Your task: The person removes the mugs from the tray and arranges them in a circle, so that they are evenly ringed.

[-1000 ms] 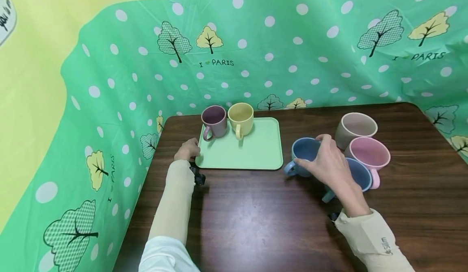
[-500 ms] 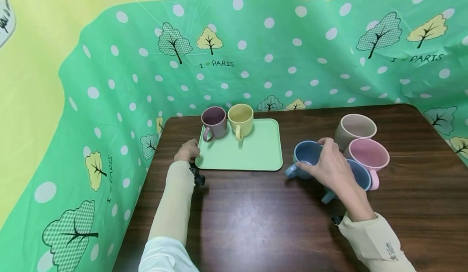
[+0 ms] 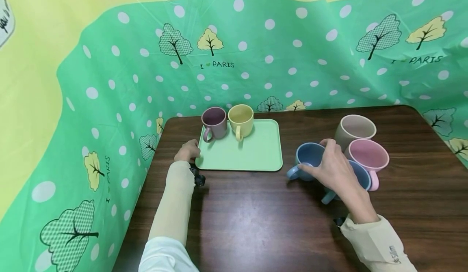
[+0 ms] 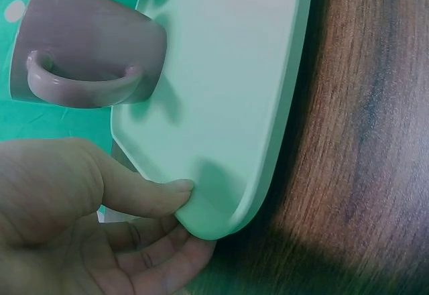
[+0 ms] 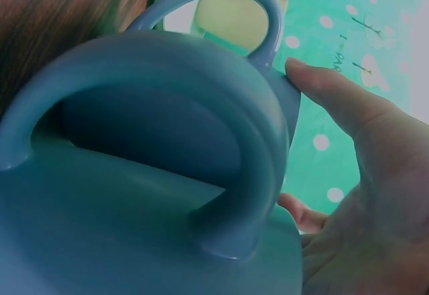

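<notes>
At the left, my left hand [image 3: 188,150] pinches the near-left corner of a pale green tray [image 3: 256,152], thumb on top and fingers under the edge. A purple mug [image 3: 215,126] and a yellow mug [image 3: 242,119] stand upright on the tray's far-left part. To the right of the tray, my right hand [image 3: 334,168] grips a blue mug [image 3: 308,153] by its rim, thumb on the near side. This mug's handle points left and toward me. Below the right hand, a second blue mug [image 5: 134,221] stands partly hidden; its handle fills the right wrist view.
A pink mug [image 3: 367,153] and a greyish-beige mug [image 3: 356,128] stand close behind the second blue mug. All rest on a dark wooden table [image 3: 241,219]. A green and yellow patterned cloth [image 3: 256,61] rises along the back and left edges.
My right hand and the blue mug in it have shifted slightly right and toward me. The left hand keeps its hold on the tray corner.
</notes>
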Motion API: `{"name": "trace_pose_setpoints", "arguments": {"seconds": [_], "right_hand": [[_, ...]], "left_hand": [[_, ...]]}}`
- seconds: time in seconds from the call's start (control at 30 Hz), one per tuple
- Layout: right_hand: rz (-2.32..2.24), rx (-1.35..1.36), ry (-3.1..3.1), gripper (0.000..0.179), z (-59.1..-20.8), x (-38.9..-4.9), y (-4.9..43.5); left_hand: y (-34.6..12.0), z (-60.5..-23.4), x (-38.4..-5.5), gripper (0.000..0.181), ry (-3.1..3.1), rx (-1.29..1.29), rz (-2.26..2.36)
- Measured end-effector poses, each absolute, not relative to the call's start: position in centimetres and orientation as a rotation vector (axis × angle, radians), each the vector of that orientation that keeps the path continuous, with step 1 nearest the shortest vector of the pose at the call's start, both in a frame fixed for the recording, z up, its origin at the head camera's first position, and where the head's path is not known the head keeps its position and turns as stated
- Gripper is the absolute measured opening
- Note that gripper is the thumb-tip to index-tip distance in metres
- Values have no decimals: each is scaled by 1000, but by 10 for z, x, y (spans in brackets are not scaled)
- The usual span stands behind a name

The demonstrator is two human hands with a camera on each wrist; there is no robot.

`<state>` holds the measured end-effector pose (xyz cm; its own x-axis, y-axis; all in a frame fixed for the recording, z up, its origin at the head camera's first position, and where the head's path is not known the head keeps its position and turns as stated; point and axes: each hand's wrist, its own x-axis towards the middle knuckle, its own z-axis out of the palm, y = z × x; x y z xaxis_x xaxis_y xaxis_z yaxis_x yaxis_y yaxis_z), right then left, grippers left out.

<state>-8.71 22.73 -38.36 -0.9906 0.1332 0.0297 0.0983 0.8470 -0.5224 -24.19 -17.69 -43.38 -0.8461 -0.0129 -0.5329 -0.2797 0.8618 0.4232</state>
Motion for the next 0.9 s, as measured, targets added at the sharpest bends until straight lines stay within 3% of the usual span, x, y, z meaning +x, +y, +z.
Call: {"name": "trace_pose_setpoints", "arguments": {"seconds": [0.47, 0.7, 0.9], "right_hand": [[826, -143, -2990, 95, -382, -86, 227], [766, -61, -3027, 104, -375, -88, 223], [816, 28, -2956, 97, -356, -99, 201]], "left_hand": [[-177, -436, -242, 5, 2524, -222, 648], [-178, -435, -241, 8, 2535, -204, 647], [-177, -436, -243, 3, 2529, -219, 657]]}}
